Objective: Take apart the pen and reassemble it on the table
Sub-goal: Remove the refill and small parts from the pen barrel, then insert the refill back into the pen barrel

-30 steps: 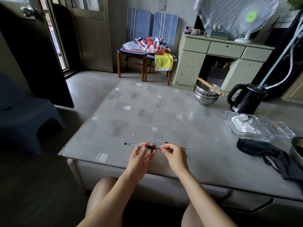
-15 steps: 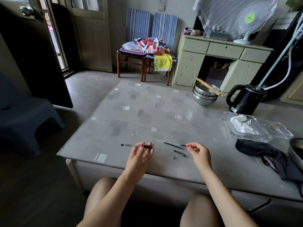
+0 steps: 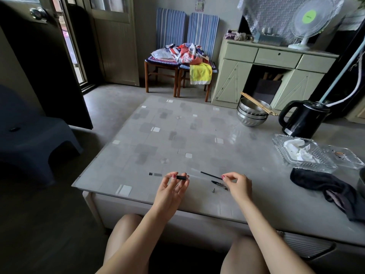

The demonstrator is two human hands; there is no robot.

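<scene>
pen grip (image 3: 181, 177) pinched in left hand (image 3: 171, 189) fingers; right hand (image 3: 238, 186) fingers pinching refill (image 3: 211, 175) end on table (image 3: 197, 135).

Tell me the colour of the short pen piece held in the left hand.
Black; the pen grip section, pinched in the left hand, shows best in the head view.

A grey table (image 3: 197, 135) with paler squares carries a black kettle (image 3: 302, 119), silver bowls (image 3: 251, 115), black cloth (image 3: 324, 184); 2 blue-striped chairs (image 3: 187, 28) behind.
</scene>
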